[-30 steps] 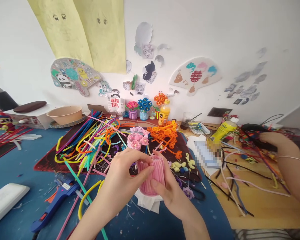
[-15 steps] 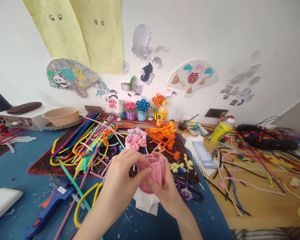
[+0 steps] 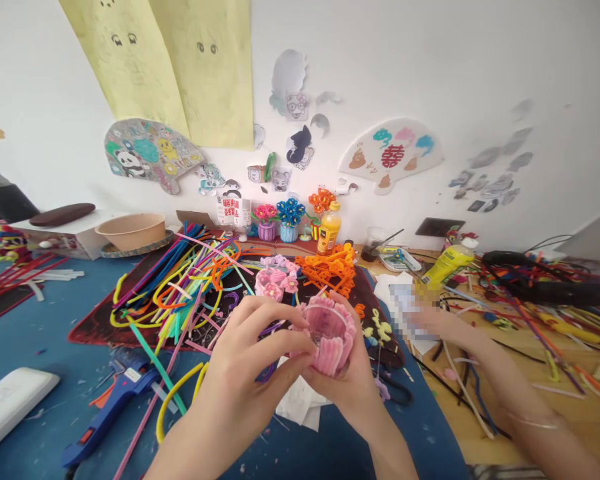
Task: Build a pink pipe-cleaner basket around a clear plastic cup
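A small clear cup (image 3: 330, 353), wrapped in pink pipe cleaners, is tilted so its open mouth faces me. My right hand (image 3: 347, 390) is closed around its right side and base, thumb at the front. At the left rim, the fingers of my left hand (image 3: 257, 347) are closed on the pink covering, partly hiding that side. Beneath my hands lies a crumpled white tissue (image 3: 303, 403). Just beyond them stands a pink pot with pink and lilac flowers (image 3: 270, 283).
Pipe cleaners (image 3: 173, 290) heap on a dark mat at left. A blue glue gun (image 3: 113, 407) lies near a white box-like object (image 3: 15, 407). Orange flower pieces (image 3: 330, 270) lie behind the cup. Another person's arm (image 3: 500, 380) reaches in from the right toward a blurred item.
The cup has tipped so its inside shows, and my left fingers have moved to its left rim. Another person's arm has come in at the right. The view has shifted slightly.
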Demonstrator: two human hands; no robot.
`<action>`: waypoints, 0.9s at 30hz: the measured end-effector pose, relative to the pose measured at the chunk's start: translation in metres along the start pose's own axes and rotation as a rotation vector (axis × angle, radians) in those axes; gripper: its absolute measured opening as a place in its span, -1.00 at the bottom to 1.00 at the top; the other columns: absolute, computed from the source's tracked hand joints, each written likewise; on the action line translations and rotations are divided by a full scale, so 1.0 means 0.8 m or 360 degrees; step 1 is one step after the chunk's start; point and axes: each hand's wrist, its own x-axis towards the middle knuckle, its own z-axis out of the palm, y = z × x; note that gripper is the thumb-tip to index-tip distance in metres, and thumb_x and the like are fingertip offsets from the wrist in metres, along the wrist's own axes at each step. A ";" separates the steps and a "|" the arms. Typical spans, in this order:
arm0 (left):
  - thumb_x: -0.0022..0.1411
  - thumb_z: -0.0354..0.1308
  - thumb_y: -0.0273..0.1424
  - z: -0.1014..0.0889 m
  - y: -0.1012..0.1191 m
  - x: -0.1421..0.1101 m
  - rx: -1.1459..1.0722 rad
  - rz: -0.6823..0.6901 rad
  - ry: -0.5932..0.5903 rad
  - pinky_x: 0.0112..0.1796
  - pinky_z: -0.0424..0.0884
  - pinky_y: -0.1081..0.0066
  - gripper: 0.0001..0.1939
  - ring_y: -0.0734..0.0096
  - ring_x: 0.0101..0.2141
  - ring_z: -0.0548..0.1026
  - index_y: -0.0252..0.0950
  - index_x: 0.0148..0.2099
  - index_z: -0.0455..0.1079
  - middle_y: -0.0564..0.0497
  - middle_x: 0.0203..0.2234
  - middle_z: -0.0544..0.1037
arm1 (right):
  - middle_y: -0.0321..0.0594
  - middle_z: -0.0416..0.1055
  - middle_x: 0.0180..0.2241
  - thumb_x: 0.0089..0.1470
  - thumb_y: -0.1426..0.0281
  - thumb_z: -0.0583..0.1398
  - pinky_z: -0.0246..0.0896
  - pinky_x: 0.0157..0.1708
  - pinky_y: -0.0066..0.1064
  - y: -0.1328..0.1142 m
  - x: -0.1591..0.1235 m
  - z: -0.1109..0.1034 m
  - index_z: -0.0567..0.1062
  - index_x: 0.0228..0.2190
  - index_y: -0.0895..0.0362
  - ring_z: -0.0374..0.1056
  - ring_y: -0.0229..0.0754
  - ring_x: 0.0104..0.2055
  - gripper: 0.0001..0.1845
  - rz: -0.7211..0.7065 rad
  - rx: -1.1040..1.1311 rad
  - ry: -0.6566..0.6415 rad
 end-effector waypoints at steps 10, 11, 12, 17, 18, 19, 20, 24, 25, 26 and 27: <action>0.29 0.14 -0.54 -0.010 -0.009 -0.047 -0.0082 -0.0346 0.0227 -0.09 0.38 0.36 -0.73 0.37 -0.09 0.44 -0.02 -0.07 0.38 0.10 -0.14 0.49 | -0.07 0.48 0.00 -0.22 0.36 0.47 0.29 0.11 -0.05 -0.002 0.006 -0.004 0.38 0.04 0.08 0.41 0.13 0.06 -0.25 -0.0021 -0.0227 0.0067; 0.30 0.12 -0.51 -0.013 -0.016 -0.064 0.0007 -0.0516 0.0330 -0.08 0.37 0.32 -0.76 0.34 -0.10 0.45 -0.03 -0.08 0.37 0.09 -0.14 0.49 | -0.08 0.48 0.00 -0.20 0.36 0.46 0.28 0.12 -0.06 -0.002 0.006 -0.004 0.38 0.02 0.08 0.41 0.12 0.06 -0.28 -0.0012 -0.0256 0.0064; 0.31 0.13 -0.47 -0.016 -0.025 -0.082 0.0203 -0.0677 0.0413 -0.06 0.36 0.28 -0.83 0.30 -0.10 0.46 -0.06 -0.11 0.37 0.07 -0.15 0.50 | -0.09 0.47 0.02 -0.18 0.36 0.45 0.26 0.13 -0.06 -0.001 0.005 -0.005 0.37 0.03 0.07 0.40 0.10 0.07 -0.29 -0.0010 -0.0278 0.0048; 0.42 -0.13 -0.33 -0.046 -0.061 -0.176 0.1470 -0.1183 0.0088 -0.21 0.34 0.09 -0.69 -0.06 -0.16 0.49 -0.30 -0.05 0.42 -0.20 -0.14 0.56 | -0.09 0.16 0.24 -0.08 0.38 0.40 0.19 0.20 -0.04 0.007 0.008 -0.002 0.08 0.21 -0.09 0.23 0.07 0.23 -0.08 -0.0093 -0.0302 0.0056; 0.42 -0.16 -0.33 -0.053 -0.064 -0.189 0.1558 -0.1286 0.0008 -0.23 0.35 0.09 -0.64 -0.10 -0.16 0.49 -0.35 -0.02 0.42 -0.24 -0.13 0.56 | -0.09 0.13 0.25 -0.07 0.37 0.40 0.17 0.21 -0.03 0.010 0.009 -0.001 0.07 0.21 -0.10 0.19 0.07 0.26 -0.08 -0.0107 -0.0324 0.0061; 0.42 -0.18 -0.32 -0.059 -0.066 -0.199 0.1620 -0.1390 -0.0070 -0.25 0.36 0.10 -0.61 -0.13 -0.17 0.50 -0.40 0.01 0.42 -0.27 -0.11 0.56 | -0.09 0.12 0.25 -0.05 0.36 0.39 0.16 0.21 -0.03 0.013 0.010 0.000 0.09 0.20 -0.10 0.17 0.08 0.27 -0.12 -0.0113 -0.0357 0.0046; 0.42 -0.19 -0.31 -0.064 -0.066 -0.206 0.1639 -0.1484 -0.0146 -0.27 0.37 0.10 -0.58 -0.15 -0.17 0.50 -0.43 0.04 0.40 -0.29 -0.10 0.55 | -0.09 0.13 0.24 -0.04 0.35 0.39 0.15 0.21 -0.03 0.016 0.010 0.001 0.13 0.17 -0.09 0.16 0.09 0.27 -0.17 -0.0119 -0.0398 0.0021; 0.43 -0.23 -0.24 -0.070 -0.063 -0.218 0.1681 -0.1623 -0.0368 -0.34 0.37 0.12 -0.50 -0.21 -0.17 0.50 -0.48 0.10 0.37 -0.34 -0.13 0.55 | -0.12 0.14 0.23 0.03 0.34 0.36 0.14 0.21 -0.05 0.025 0.003 0.006 0.18 0.12 -0.09 0.14 0.07 0.27 -0.31 -0.0078 -0.0487 -0.0045; 0.43 -0.24 -0.24 -0.068 -0.062 -0.218 0.1709 -0.1606 -0.0374 -0.35 0.37 0.13 -0.49 -0.20 -0.17 0.50 -0.48 0.10 0.36 -0.34 -0.13 0.55 | -0.13 0.13 0.23 0.05 0.34 0.34 0.14 0.20 -0.05 0.025 0.000 0.007 0.17 0.12 -0.10 0.14 0.06 0.27 -0.32 -0.0061 -0.0472 -0.0035; 0.43 -0.24 -0.24 -0.067 -0.061 -0.219 0.1757 -0.1576 -0.0364 -0.34 0.37 0.13 -0.49 -0.19 -0.16 0.49 -0.48 0.11 0.35 -0.33 -0.12 0.54 | -0.13 0.13 0.23 0.07 0.34 0.33 0.15 0.20 -0.05 0.025 -0.002 0.008 0.16 0.12 -0.11 0.14 0.04 0.27 -0.33 -0.0049 -0.0450 -0.0043; 0.43 -0.24 -0.24 -0.065 -0.061 -0.220 0.1810 -0.1541 -0.0350 -0.33 0.37 0.12 -0.50 -0.18 -0.16 0.49 -0.48 0.12 0.34 -0.33 -0.11 0.54 | -0.14 0.13 0.23 0.08 0.35 0.33 0.14 0.20 -0.05 0.025 -0.005 0.008 0.16 0.11 -0.12 0.14 0.03 0.27 -0.35 -0.0058 -0.0428 -0.0062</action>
